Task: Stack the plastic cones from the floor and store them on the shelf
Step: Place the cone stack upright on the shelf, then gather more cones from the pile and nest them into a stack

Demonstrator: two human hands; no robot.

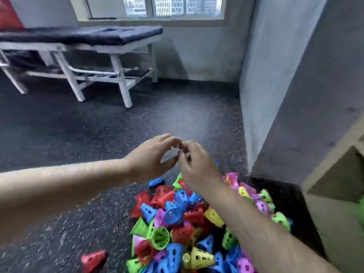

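Observation:
A big pile of small perforated plastic cones [177, 217] in red, blue, green, yellow and pink lies on the dark floor at the lower middle. One red cone [92, 260] lies apart to the left of the pile. My left hand [151, 156] and my right hand [197, 168] meet in the air above the pile's far edge, fingertips almost touching. Both have loosely curled fingers and I see no cone in either. The wooden shelf [334, 174] stands at the right edge, with something green [361, 209] in a compartment.
A grey pillar [285, 85] rises just behind the pile, next to the shelf. A padded bench with a white frame [78, 36] stands at the back left under a window. Dark speckled floor [98, 125] stretches between the bench and the pile.

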